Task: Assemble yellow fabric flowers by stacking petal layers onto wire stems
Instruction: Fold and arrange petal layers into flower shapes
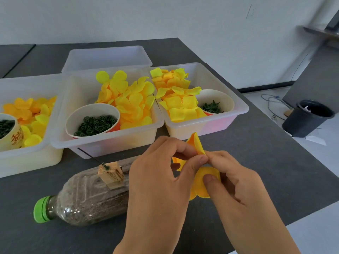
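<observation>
Head view, looking down at a dark grey bench (256, 162): both hands meet just in front of the white plastic tubs. The left hand (161, 180) and right hand (233, 182) together pinch a yellow-orange fabric petal layer (200, 182), fingers (211, 177) curled onto it, thumb pressing its lower lobe while one lobe sticks up between the fingertips. To the left lies a clear plastic bottle with a green cap (82, 200), on its side, carrying a small wooden block (110, 173) from which a thin dark wire stem (89, 156) slants upward. Behind, the middle tub (110, 140) holds loose yellow petals (128, 99) and a paper cup of dark green rings (93, 120).
</observation>
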Demonstrator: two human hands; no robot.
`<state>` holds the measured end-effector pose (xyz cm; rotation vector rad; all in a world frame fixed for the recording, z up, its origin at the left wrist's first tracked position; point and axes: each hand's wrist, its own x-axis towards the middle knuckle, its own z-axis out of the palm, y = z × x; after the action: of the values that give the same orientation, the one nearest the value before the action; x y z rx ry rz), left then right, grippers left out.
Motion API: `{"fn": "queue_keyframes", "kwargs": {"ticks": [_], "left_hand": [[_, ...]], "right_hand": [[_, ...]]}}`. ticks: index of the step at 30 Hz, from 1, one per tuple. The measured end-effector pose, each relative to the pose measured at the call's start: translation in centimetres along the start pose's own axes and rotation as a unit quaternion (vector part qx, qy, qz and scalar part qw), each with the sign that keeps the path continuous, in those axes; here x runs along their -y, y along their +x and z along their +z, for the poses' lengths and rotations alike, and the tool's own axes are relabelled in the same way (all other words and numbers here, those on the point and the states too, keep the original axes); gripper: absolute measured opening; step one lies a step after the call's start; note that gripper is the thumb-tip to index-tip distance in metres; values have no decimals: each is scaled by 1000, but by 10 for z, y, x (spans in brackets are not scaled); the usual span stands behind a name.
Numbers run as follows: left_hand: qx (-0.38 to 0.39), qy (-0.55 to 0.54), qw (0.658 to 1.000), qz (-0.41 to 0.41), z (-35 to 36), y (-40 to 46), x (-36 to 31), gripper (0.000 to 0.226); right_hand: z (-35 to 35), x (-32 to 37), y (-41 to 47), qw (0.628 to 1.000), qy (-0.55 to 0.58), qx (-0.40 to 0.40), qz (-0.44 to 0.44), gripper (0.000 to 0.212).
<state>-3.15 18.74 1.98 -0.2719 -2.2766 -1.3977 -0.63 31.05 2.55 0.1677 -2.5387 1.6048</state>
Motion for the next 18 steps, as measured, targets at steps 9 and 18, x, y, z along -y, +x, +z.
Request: {"fn": "queue_keyframes", "kwargs": {"ticks": [9, 18], "left_hand": [[7, 13, 1000, 8, 0, 0, -5, 21], [14, -10, 1000, 0, 1, -1, -5, 9]], "right_hand": [[-6, 2, -1, 995, 99, 20, 18, 39], [-1, -4, -4, 995, 86, -54, 6, 38]]}}
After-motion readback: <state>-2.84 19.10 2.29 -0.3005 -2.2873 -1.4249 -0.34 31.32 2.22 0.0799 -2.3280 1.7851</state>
